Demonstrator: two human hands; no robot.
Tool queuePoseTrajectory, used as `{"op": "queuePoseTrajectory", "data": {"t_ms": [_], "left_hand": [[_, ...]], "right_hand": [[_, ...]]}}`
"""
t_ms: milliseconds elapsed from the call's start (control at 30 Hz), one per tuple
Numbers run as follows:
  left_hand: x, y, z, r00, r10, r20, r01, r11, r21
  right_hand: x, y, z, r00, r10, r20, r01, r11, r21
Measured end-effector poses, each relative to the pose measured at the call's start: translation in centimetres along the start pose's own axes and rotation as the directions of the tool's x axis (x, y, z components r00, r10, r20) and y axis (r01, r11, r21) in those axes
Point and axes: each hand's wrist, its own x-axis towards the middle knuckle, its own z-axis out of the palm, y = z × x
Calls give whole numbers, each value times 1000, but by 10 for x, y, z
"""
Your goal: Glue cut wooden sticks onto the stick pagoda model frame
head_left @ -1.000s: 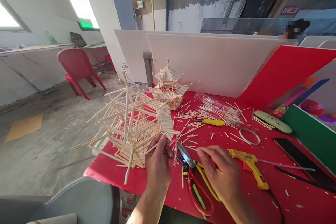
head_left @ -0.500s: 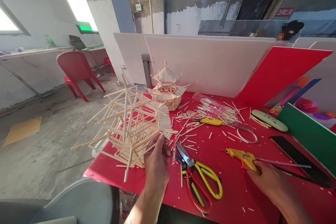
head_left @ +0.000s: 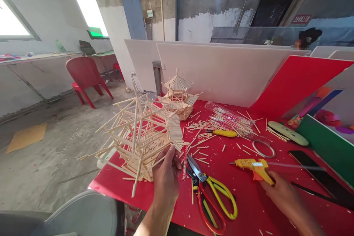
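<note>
Rt grip moved, holding glue gun, L grip pinching model, red tbl, chair

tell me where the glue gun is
In the head view, the yellow glue gun is right of centre, in the right hand, between the scissors and the phone.

The left hand pinches the near right edge of an open wooden-stick pavilion frame on the red bench. The right hand grips the handle of a yellow hot-glue gun. Scissors lie between the hands; beyond them are a yellow utility knife, plastic-wrapped sticks and a roofed stick pagoda.
</note>
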Motion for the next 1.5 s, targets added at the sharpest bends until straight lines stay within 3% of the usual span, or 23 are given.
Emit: {"op": "queuePoseTrajectory", "data": {"t_ms": [133,267,333,467,567,667,767,867,1500], "left_hand": [[-1,0,0,1000,-1,1,1,1000,5],[-1,0,-1,1000,10,2,-10,1000,19],[-1,0,-2,1000,1,2,-2,1000,20],[-1,1,-4,1000,-19,2,19,1000,17],[-1,2,-4,1000,-21,15,20,999,40],[-1,3,-3,1000,-18,15,17,998,56],[-1,3,-3,1000,-23,-9,24,999,49],[0,2,-4,1000,-19,-13,19,999,40],[-1,5,-6,1000,-17,-3,17,1000,23]], "right_hand": [[-14,-48,-8,999,-3,45,-13,941,339],[-34,-106,-26,995,-102,-18,102,930,353],[-44,-131,-33,969,-245,-39,239,881,409],[-62,-173,-43,829,-549,-106,533,719,446],[-69,-202,-44,727,-648,-224,686,682,254],[-70,-222,-40,641,-673,-370,721,693,-10],[-68,-231,-34,555,-712,-430,729,666,-162],[-67,-234,-30,514,-738,-437,744,637,-200],[-64,-236,-18,488,-752,-443,697,641,-322]]}}
